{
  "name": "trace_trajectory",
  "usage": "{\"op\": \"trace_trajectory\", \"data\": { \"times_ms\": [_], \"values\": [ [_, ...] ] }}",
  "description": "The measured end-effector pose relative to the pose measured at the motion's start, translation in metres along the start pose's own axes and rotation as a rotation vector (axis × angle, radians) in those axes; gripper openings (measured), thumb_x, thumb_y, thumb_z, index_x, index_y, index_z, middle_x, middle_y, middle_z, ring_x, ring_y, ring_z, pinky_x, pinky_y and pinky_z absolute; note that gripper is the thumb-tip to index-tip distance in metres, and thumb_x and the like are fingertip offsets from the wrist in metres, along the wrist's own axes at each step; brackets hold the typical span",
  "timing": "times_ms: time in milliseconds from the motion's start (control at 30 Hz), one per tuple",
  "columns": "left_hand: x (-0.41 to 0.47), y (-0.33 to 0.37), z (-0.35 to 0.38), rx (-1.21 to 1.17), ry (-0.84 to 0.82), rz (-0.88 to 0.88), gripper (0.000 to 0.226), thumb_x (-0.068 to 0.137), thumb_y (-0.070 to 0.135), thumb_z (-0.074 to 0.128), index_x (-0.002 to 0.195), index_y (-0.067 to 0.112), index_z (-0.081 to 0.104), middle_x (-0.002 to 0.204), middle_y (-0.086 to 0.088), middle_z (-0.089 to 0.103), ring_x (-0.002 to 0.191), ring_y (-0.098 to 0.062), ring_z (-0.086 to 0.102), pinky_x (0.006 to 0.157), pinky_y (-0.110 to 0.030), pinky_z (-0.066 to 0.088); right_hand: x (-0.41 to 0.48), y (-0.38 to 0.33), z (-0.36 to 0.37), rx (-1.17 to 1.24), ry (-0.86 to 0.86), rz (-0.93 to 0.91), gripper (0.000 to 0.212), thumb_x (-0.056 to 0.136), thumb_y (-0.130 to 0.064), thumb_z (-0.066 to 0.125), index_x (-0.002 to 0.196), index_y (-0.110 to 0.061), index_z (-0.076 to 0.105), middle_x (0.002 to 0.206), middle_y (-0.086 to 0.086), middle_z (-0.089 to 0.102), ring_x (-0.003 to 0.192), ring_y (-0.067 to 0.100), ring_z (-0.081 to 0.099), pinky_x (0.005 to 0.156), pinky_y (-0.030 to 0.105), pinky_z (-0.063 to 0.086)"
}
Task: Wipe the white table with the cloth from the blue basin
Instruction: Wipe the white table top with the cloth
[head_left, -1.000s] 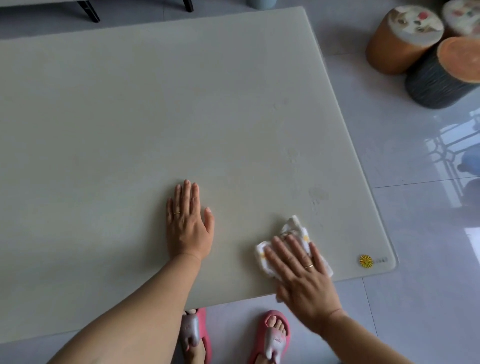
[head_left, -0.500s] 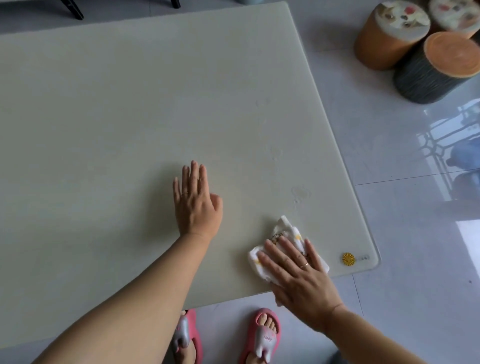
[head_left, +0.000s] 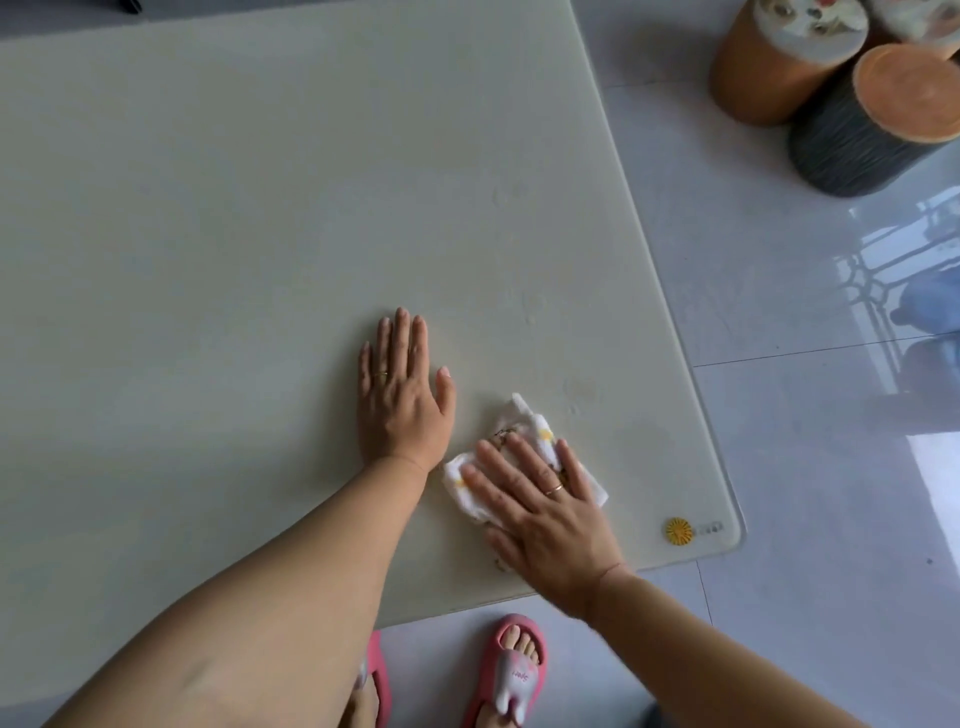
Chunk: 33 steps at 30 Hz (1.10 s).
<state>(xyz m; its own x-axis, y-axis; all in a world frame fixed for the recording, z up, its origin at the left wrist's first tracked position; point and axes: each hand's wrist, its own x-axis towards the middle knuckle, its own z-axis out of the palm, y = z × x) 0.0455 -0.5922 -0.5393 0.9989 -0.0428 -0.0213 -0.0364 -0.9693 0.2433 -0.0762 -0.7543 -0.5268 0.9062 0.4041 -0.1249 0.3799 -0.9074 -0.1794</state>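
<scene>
While the left hand (head_left: 402, 402) lies flat with fingers spread on the table (head_left: 234, 234) at centre frame, the right hand (head_left: 545, 512) presses open-palmed on the cloth (head_left: 524, 431), pinching nothing. Crumpled, the cloth sits lower right of centre, just beside the left wrist, near the table's front edge and a yellow sticker (head_left: 679, 531).

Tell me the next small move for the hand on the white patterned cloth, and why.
Probably slide the right hand and the white patterned cloth away from the body toward the faint smudges just beyond it. The hand lies flat on the cloth near the white table corner by the yellow sticker, while the left hand braces flat beside it.
</scene>
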Motion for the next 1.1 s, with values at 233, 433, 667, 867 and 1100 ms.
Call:
{"op": "trace_trajectory", "data": {
  "times_ms": [233, 433, 667, 867, 1100],
  "values": [
    [0.0, 0.004, -0.003, 0.014, -0.031, -0.023, 0.067, 0.087, 0.037, 0.025, 0.147, 0.01, 0.031, 0.155, -0.01, 0.026, 0.144, -0.026, 0.021, 0.117, -0.042, 0.014, 0.039, 0.048, -0.015, 0.089, 0.069, 0.611, 0.061, 0.089, -0.049, 0.017, 0.147, -0.034, 0.008, 0.155, -0.01, 0.002, 0.145, 0.017, -0.003, 0.115, 0.048, -0.008],
    [0.0, 0.005, -0.006, 0.0, -0.022, -0.015, 0.064, 0.086, 0.032, 0.029, 0.144, 0.006, 0.036, 0.153, -0.013, 0.031, 0.142, -0.029, 0.028, 0.116, -0.046, 0.022, 0.051, 0.006, -0.008, 0.044, 0.026, 0.151, 0.058, 0.091, -0.045, 0.034, 0.147, -0.029, 0.028, 0.155, -0.005, 0.023, 0.145, 0.026, 0.015, 0.114, 0.053, 0.011],
    [0.001, 0.004, -0.004, 0.008, -0.038, -0.011, 0.063, 0.086, 0.031, 0.034, 0.144, 0.006, 0.036, 0.152, -0.014, 0.032, 0.141, -0.03, 0.029, 0.115, -0.047, 0.024, 0.083, 0.062, -0.023, 0.041, 0.068, 0.436, 0.06, 0.09, -0.046, 0.027, 0.147, -0.029, 0.026, 0.155, -0.003, 0.025, 0.145, 0.022, 0.015, 0.115, 0.051, 0.006],
    [0.001, 0.003, -0.004, 0.021, -0.094, -0.012, 0.064, 0.085, 0.029, 0.033, 0.143, 0.003, 0.038, 0.151, -0.017, 0.032, 0.14, -0.031, 0.03, 0.114, -0.049, 0.026, 0.104, 0.011, -0.015, 0.053, 0.014, 0.247, 0.056, 0.093, -0.046, 0.031, 0.147, -0.028, 0.029, 0.154, -0.003, 0.027, 0.144, 0.026, 0.015, 0.113, 0.052, 0.012],
    [0.002, 0.002, -0.007, 0.002, -0.121, -0.012, 0.064, 0.085, 0.028, 0.035, 0.145, 0.005, 0.033, 0.154, -0.013, 0.027, 0.143, -0.027, 0.025, 0.114, -0.046, 0.02, 0.139, 0.094, -0.041, -0.001, -0.021, 0.348, 0.06, 0.091, -0.05, 0.019, 0.147, -0.033, 0.006, 0.157, -0.007, 0.009, 0.145, 0.016, -0.002, 0.116, 0.046, 0.0]
  ]
}}
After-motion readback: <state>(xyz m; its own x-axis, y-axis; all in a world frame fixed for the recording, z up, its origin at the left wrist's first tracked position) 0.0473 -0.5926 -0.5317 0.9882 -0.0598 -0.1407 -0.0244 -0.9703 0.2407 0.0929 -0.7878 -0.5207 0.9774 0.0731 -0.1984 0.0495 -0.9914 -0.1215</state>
